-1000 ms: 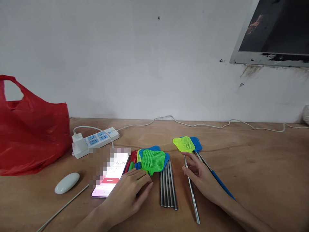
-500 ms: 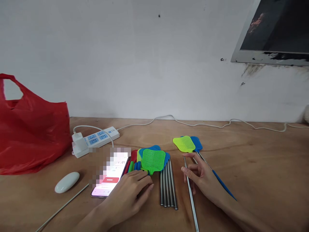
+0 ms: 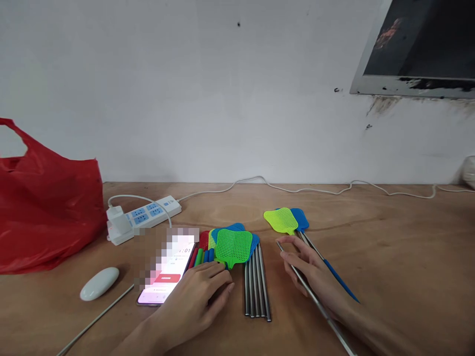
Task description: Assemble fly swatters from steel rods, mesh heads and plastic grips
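My right hand [image 3: 311,272] pinches a slim metal rod [image 3: 322,307] near its far end, between thumb and fingers; the rod slants toward the lower right. My left hand [image 3: 202,299] rests palm down, thumb apart, over the near ends of several coloured handles [image 3: 206,255]. Beside it lie overlapping fly swatter heads, a green one [image 3: 233,245] on top. Several metal rods [image 3: 257,287] lie side by side between my hands. Beyond my right hand are a yellow-green swatter head [image 3: 282,221] and a blue one [image 3: 301,218]; a blue handle [image 3: 339,281] lies to the right.
A lit phone [image 3: 166,277] lies left of my left hand, near a white mouse [image 3: 99,284]. Farther back stand a white power strip [image 3: 148,217] and a red plastic bag [image 3: 52,217]. A thin white cable [image 3: 297,191] runs along the wall.
The near end of the rod in my right hand has swung to the right, so the rod slants more. My left hand stays over the handles. The view has shifted slightly.
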Demonstrator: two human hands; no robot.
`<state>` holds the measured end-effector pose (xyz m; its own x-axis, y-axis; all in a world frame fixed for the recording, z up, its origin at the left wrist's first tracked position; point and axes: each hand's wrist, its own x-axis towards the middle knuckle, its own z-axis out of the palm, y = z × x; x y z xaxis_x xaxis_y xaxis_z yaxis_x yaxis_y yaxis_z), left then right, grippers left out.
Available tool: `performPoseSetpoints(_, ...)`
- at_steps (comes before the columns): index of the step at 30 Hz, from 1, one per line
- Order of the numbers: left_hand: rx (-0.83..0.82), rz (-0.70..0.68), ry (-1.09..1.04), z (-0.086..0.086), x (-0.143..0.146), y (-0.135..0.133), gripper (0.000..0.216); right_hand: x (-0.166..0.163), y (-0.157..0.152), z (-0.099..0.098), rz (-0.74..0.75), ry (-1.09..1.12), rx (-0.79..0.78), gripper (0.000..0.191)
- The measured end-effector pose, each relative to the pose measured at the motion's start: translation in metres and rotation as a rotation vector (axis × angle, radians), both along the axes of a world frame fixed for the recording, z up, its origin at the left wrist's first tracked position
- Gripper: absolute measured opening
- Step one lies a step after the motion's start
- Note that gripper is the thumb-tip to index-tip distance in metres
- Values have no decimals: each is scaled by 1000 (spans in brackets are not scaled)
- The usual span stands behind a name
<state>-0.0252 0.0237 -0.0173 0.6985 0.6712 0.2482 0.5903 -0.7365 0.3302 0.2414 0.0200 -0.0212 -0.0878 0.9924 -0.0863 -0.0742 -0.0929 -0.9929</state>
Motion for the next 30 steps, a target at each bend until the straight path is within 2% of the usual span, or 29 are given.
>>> performPoseSetpoints(5,-16,1,30,0,0,0,23,4,3,-4,75,93,-73,40)
performPoseSetpoints(13,-23,-3,48,1,1,0,24,2,2,-3,55,105,-97,47)
performPoseSetpoints(19,-26,-3,37,1,1,0,22,-3,-2,7,-23,190,-103,49)
performPoseSetpoints(30,-1,-7,36,0,1,-1,23,-3,-2,5,-105,204,-42,49)
